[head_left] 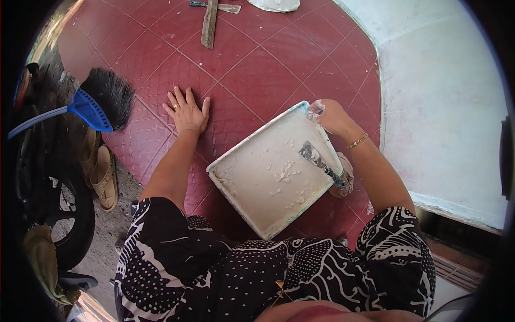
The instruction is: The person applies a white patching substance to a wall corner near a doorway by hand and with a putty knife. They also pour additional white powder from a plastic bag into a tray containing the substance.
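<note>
My left hand lies flat on the red tiled floor, fingers spread, holding nothing. At the far right corner of a white rectangular tray, my right hand is closed on a crumpled, clear-looking piece of plastic. The tray is tilted in view and holds a layer of pale, creamy paste with several lumps. A putty knife lies across the tray's right side, its paste-smeared blade inside and its dark handle over the rim. Beside that handle is a bunched beige cloth, partly hidden.
A blue broom with black bristles stands at the left, near tan sandals and a black wheel. A pale wall borders the floor on the right. A wooden stick and a white lumpy thing lie at the far side.
</note>
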